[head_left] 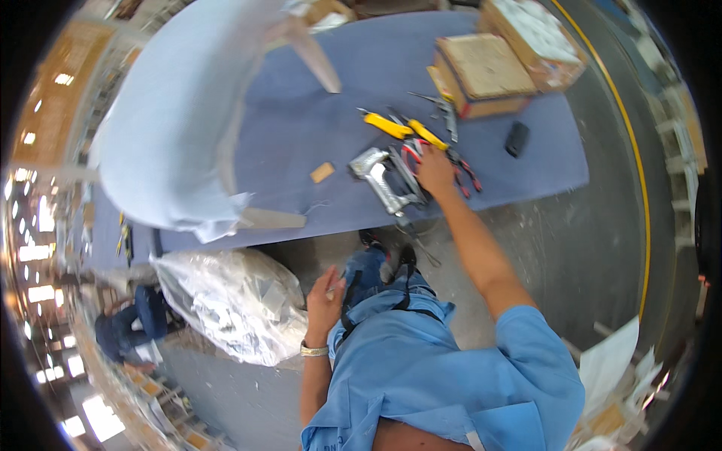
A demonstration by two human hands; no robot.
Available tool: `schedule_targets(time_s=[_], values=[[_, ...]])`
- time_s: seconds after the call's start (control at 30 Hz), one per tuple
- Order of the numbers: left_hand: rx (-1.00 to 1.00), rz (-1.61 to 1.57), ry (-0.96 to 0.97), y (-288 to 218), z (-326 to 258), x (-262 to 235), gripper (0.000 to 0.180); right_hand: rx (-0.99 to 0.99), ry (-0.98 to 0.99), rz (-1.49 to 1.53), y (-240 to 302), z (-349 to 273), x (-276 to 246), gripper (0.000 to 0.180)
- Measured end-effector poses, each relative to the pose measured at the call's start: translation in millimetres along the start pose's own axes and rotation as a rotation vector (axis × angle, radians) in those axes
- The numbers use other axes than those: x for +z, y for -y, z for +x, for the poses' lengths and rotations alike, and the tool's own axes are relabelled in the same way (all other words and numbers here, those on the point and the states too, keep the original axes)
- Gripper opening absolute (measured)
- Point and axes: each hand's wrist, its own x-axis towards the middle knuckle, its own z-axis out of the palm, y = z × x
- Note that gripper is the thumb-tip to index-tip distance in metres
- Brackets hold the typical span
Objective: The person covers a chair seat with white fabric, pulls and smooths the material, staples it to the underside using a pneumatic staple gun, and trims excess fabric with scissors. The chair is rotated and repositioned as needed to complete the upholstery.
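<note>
My right hand (434,171) reaches down onto a cluster of hand tools on the blue-covered table. Its fingertips are at a red-handled tool (411,152), and I cannot make out whether they grip it. To its left lies a silver staple gun (380,180) with a hose at its end. Just beyond the hand are two yellow-handled tools (387,125), and beside it lie red-and-black pliers (465,177). My left hand (325,302) hangs in the air before my body, thumb apart from the loosely bent fingers, with nothing clearly visible in it.
A chair frame covered in pale blue fabric (169,120) lies on the table's left. Cardboard boxes (485,71) stand at the back right, near a small black object (517,140). A tan piece (323,173) lies mid-table. Below is a large clear plastic bag (237,304); another person (131,323) is at far left.
</note>
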Motion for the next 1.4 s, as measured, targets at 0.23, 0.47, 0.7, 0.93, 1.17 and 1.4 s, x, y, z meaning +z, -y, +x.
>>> schedule_targets(time_s=[0.23,0.47,0.7,0.93,1.17,1.4], values=[[-0.116,0.091,-0.08,10.8,-22.1,-40.3,0.042,-0.049,0.358,-0.297,23.8,58.0,-99.6,0.046],[0.032,0.188,-0.224,-31.4,2.1,-109.9,0.038,0.224,0.07,0.773,-68.9,-81.7,-88.3,0.035],[0.208,0.181,-0.537,-87.9,32.4,-195.1,0.025,0.401,0.288,0.874,2.8,-249.5,-54.6,0.024],[0.617,0.423,-0.503,-161.2,63.7,-252.8,0.025,0.167,0.278,0.873,82.5,-238.3,-42.2,0.028],[1.012,1.296,0.231,-235.7,152.8,-213.8,0.013,-0.039,0.339,0.848,139.0,-200.9,-54.3,0.045],[0.816,1.247,0.807,-223.5,201.0,-209.8,0.008,-0.318,0.166,0.775,233.8,-182.8,-5.6,0.044]])
